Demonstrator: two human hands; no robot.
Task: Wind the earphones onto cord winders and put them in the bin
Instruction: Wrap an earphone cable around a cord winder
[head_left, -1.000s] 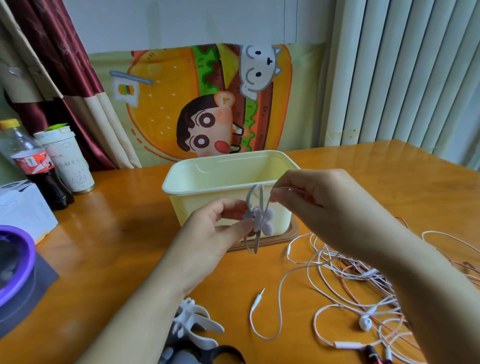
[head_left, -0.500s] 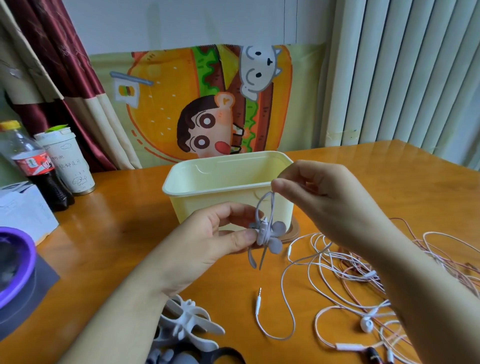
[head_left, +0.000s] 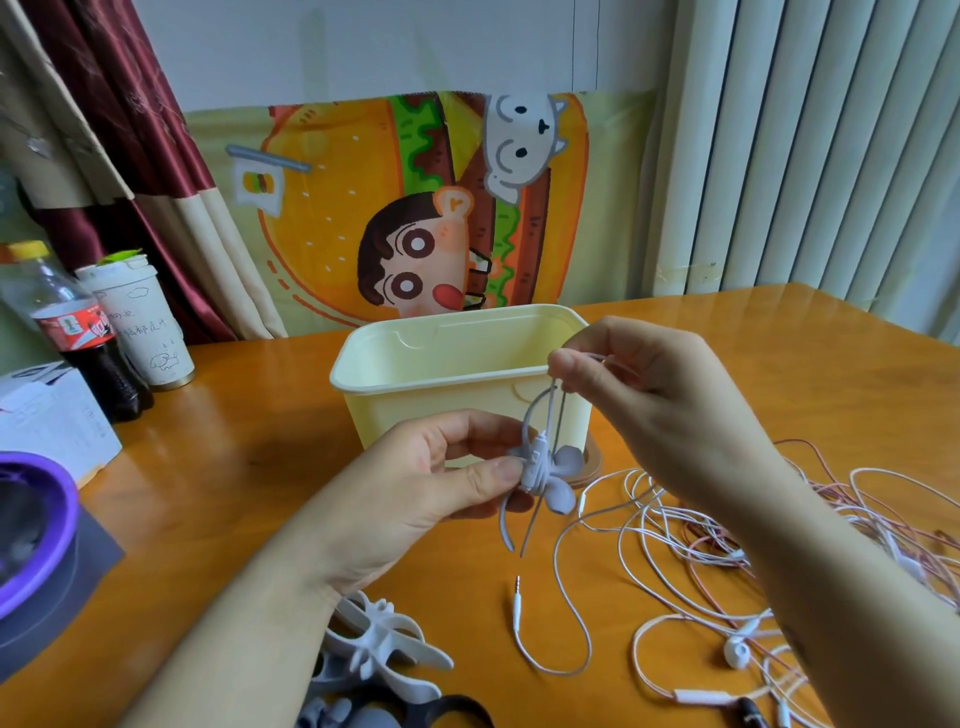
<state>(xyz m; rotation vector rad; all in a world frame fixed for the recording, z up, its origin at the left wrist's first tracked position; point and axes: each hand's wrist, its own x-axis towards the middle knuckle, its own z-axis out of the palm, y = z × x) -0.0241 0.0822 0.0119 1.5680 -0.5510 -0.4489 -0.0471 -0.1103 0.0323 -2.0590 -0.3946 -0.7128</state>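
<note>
Left hand (head_left: 415, 488) pinches the winder (head_left: 566, 461) at its centre; right hand (head_left: 654, 400) pinches the cord (head_left: 560, 415) at 12 o'clock. Cord seems light, limp, slippery: hold it taut.

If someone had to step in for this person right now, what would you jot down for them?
Left hand: pinches the grey cord winder in front of the yellow bin.
Right hand: pinches the earphone cable, drawn up from the winder.
Done: winding of this set has begun; no wound set shows in the bin.
Left: finish this one, drop it in, then work through the tangled earphones using the spare winders.
</note>
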